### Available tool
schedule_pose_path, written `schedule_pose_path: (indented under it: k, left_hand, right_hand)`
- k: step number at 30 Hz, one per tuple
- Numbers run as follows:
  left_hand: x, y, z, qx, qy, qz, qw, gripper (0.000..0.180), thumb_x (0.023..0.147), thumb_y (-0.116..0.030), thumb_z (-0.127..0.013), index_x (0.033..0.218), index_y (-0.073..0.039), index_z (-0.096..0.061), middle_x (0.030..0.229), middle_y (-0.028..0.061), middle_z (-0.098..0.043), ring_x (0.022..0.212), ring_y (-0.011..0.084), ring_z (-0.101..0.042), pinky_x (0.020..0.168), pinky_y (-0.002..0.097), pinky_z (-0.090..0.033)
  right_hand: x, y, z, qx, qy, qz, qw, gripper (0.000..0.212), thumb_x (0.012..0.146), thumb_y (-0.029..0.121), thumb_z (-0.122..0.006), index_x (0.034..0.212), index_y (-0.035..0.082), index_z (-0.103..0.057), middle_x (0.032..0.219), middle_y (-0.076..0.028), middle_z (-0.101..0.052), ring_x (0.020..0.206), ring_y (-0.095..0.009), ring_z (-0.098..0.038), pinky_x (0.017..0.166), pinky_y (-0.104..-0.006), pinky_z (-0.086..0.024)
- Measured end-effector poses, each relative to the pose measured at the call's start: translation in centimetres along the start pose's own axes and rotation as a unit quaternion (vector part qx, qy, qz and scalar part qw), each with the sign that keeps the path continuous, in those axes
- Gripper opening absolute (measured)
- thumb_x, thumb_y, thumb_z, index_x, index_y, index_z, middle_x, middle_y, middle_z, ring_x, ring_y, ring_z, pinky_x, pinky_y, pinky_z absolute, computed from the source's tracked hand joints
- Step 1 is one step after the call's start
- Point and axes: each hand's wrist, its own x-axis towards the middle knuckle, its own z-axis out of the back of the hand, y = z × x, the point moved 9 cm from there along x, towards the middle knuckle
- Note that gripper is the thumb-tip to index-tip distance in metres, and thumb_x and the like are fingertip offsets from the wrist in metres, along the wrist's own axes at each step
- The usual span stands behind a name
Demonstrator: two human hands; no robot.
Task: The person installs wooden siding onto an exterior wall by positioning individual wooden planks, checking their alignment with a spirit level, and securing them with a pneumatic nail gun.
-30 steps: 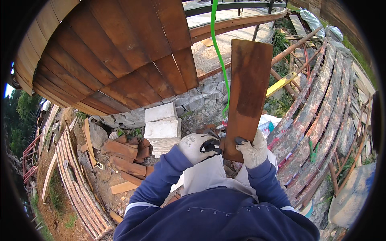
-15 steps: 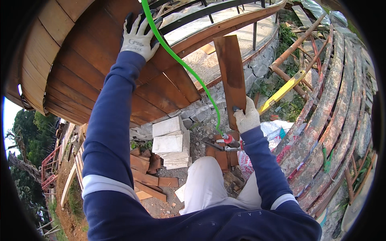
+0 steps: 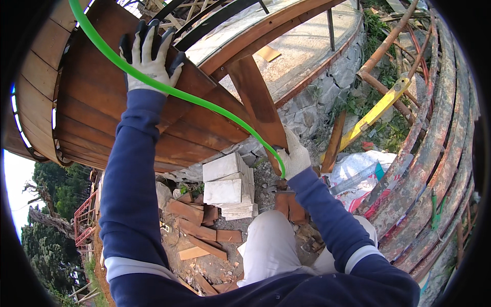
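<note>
My left hand [image 3: 150, 60], in a white glove with dark fingertips, lies with spread fingers on the curved cladding of brown wooden boards [image 3: 97, 87]. My right hand [image 3: 295, 155], gloved too, grips the lower end of a loose brown wooden board [image 3: 257, 94]. This board slants up and to the left, its upper end at the curved wooden rail [image 3: 284, 38], beside the last boards of the cladding. Whether it touches the rail I cannot tell. A bright green hose [image 3: 204, 104] crosses in front of the cladding and drops to my right hand, which hides its lower end.
Pale tiles [image 3: 223, 190] stand stacked below the cladding, with wood offcuts [image 3: 197, 230] to their left. At right are a yellow spirit level [image 3: 371, 118], an upright brown board [image 3: 334, 143], a white sack [image 3: 365, 166], rusty pipes [image 3: 391, 38] and long curved weathered bars [image 3: 434, 148].
The board in my right hand has moved left against the rail and cladding, and tilts more. My left hand keeps its spread pose on the boards. The hose now hangs lower across the view.
</note>
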Motion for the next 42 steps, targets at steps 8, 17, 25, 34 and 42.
schedule_pose_path:
  k: [8,17,25,34,42]
  left_hand:
    - [-0.2,0.4,-0.2,-0.003,-0.006,0.002,1.0,0.081,0.078,-0.047,-0.072,0.152,-0.035,-0.042,0.162,0.0048,-0.029,0.149,0.036,-0.026,0.119,0.0657,-0.012]
    - [0.1,0.0,0.2,0.01,0.013,0.007,1.0,0.079,0.08,-0.046,-0.072,0.152,-0.034,-0.042,0.162,0.0061,-0.029,0.149,0.0358,-0.025,0.12,0.064,-0.013]
    - [0.0,-0.3,0.2,0.01,0.011,0.009,1.0,0.079,0.079,-0.047,-0.072,0.151,-0.033,-0.043,0.161,0.0059,-0.03,0.148,0.0356,-0.026,0.119,0.0638,-0.014]
    - [-0.2,0.4,0.2,-0.012,-0.01,0.004,1.0,0.078,0.079,-0.048,-0.072,0.15,-0.033,-0.044,0.161,0.0052,-0.03,0.148,0.0357,-0.027,0.12,0.064,-0.013]
    - [0.4,-0.5,0.6,0.074,0.106,0.037,0.991,0.075,0.082,-0.054,-0.07,0.15,-0.033,-0.046,0.163,0.0036,-0.028,0.149,0.0337,-0.025,0.121,0.0612,-0.013]
  right_hand:
    - [0.6,0.9,-1.2,-0.054,0.092,0.062,0.992,0.06,0.083,0.0,-0.06,0.142,0.001,-0.049,0.12,-0.027,-0.066,0.11,-0.039,-0.068,0.091,-0.0389,-0.054]
    - [-0.5,-0.2,-0.6,-0.023,0.024,-0.048,0.998,0.061,0.084,0.0,-0.059,0.144,0.004,-0.047,0.122,-0.027,-0.064,0.112,-0.042,-0.065,0.093,-0.041,-0.053]
    - [-0.3,0.4,-0.2,-0.084,0.006,0.03,0.996,0.065,0.082,-0.003,-0.059,0.146,0.007,-0.048,0.123,-0.027,-0.064,0.11,-0.043,-0.065,0.093,-0.0417,-0.054]
    - [0.6,-0.2,0.3,-0.145,-0.011,0.067,0.987,0.068,0.08,-0.004,-0.06,0.147,0.009,-0.048,0.123,-0.022,-0.066,0.104,-0.039,-0.067,0.088,-0.0435,-0.056]
    - [0.7,0.8,1.1,-0.134,-0.055,0.121,0.982,0.063,0.082,-0.003,-0.062,0.143,0.008,-0.052,0.124,-0.019,-0.067,0.105,-0.037,-0.068,0.089,-0.0409,-0.056]
